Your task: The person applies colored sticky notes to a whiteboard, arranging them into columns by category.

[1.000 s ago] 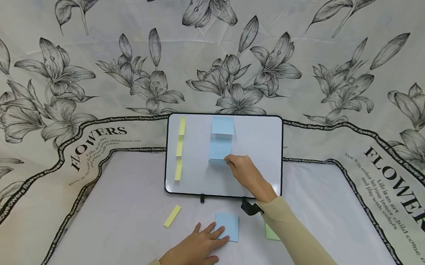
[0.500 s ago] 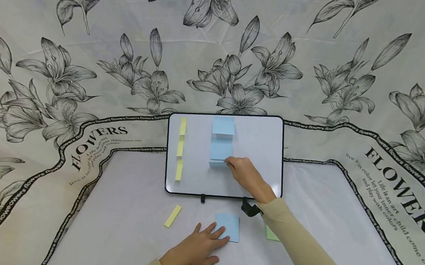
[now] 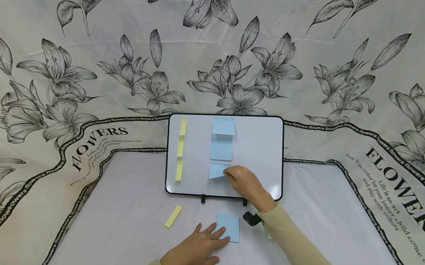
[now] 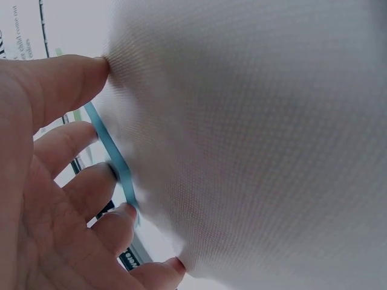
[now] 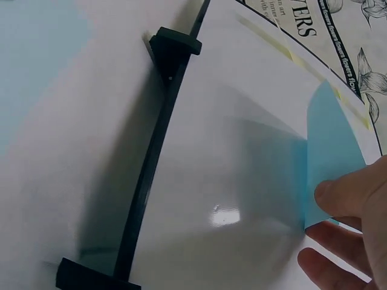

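A black-framed whiteboard [image 3: 257, 140] stands tilted on small dark feet. Down its middle runs a column of blue sticky notes, a top note [image 3: 223, 126], a second note [image 3: 221, 150] and a lowest note [image 3: 217, 170]. My right hand [image 3: 248, 184] pinches the lowest note's lower right corner between thumb and fingers; in the right wrist view that note [image 5: 332, 145] bends away from the board. On the table my left hand [image 3: 196, 248] lies with fingers spread, its fingertips on the left side of a blue sticky note pad [image 3: 230, 222].
Three narrow yellow strips [image 3: 180, 146] line the whiteboard's left side. Another yellow strip [image 3: 173, 217] lies on the white tablecloth [image 3: 120, 215]. A green piece [image 3: 269, 237] is mostly hidden by the right sleeve [image 3: 291, 232]. A flower-printed cloth [image 3: 227, 68] hangs behind.
My right hand has moved slightly down with the lowest blue note's corner, and more of that note's face now shows below the second note. My left hand has stayed in place.
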Demonstrator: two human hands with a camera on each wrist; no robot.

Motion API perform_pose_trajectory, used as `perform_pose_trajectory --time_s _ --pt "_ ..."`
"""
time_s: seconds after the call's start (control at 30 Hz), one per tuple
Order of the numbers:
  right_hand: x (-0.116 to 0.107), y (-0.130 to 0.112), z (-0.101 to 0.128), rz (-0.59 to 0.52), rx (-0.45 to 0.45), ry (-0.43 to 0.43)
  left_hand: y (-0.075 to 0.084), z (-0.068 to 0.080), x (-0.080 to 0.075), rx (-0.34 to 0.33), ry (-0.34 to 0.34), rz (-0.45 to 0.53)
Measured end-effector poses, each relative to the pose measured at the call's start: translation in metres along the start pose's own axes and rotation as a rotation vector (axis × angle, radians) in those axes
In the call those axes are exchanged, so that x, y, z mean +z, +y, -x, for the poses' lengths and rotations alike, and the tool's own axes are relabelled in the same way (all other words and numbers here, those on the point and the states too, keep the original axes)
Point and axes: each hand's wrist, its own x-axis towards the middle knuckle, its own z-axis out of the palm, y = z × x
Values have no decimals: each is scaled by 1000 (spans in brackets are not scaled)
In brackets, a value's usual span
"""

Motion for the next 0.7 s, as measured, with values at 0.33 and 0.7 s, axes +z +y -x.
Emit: perform_pose_trajectory --time_s 0.33,0.7 --pt "20 8 23 93 -142 88 0 0 -4 50 53 -113" --pt "36 6 48 216 -216 83 -16 -3 -25 26 233 -76"
